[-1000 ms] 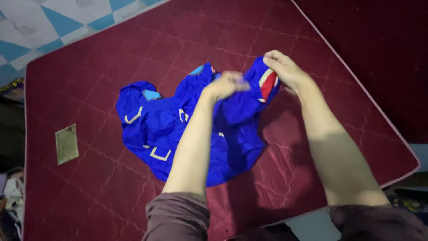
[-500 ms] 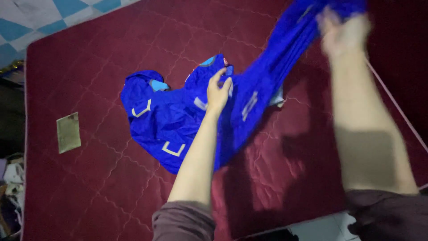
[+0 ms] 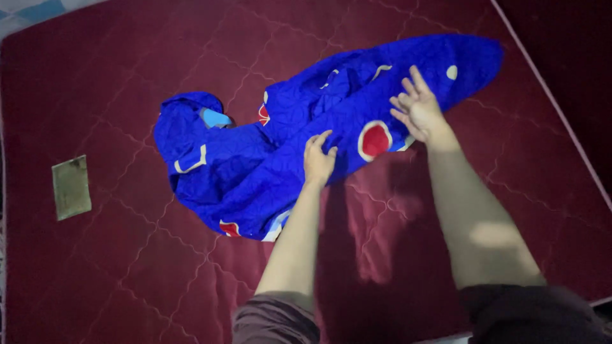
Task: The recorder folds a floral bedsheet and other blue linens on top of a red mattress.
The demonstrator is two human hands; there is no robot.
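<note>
A bright blue cloth (image 3: 268,165) with red and white patches lies crumpled and stretched across a dark red quilted mattress (image 3: 127,274). My left hand (image 3: 319,158) rests flat on the cloth near its middle, fingers spread. My right hand (image 3: 417,108) lies open on the cloth's right part, just above a red round patch (image 3: 375,140). Neither hand grips the fabric. The cloth's far right end (image 3: 472,54) reaches toward the mattress's right edge.
A greenish rectangular label (image 3: 71,186) is fixed to the mattress at the left. The mattress's right edge (image 3: 554,108) runs diagonally, with dark floor beyond it. A strip of blue and white patterned floor (image 3: 32,9) shows at the top left.
My right hand had lifted one end of the cloth high to the right; now that end lies spread on the mattress and the hand is open on it. My left hand stayed near the middle.
</note>
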